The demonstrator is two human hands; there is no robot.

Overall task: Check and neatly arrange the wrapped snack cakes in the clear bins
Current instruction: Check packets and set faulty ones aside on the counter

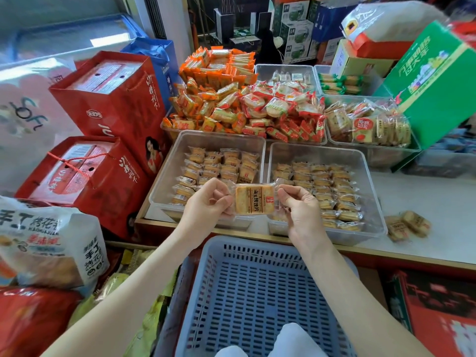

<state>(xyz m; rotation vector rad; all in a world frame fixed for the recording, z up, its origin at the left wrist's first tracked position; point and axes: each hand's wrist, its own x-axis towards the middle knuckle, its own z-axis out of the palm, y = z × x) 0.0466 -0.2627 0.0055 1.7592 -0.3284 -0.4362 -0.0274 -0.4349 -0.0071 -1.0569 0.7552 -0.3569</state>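
Observation:
I hold one wrapped snack cake, yellow with a printed label, flat between both hands above the near edge of two clear bins. My left hand pinches its left wrapper end. My right hand pinches the right end. The left clear bin holds rows of the same cakes in its far part. The right clear bin holds several tidy rows across its floor. Two loose cakes lie on the white counter to the right of that bin.
An empty blue slotted basket sits directly below my arms. Further bins piled with orange and red wrapped snacks stand behind. Red gift boxes stand at left, a green carton at right, and a bagged snack pack at near left.

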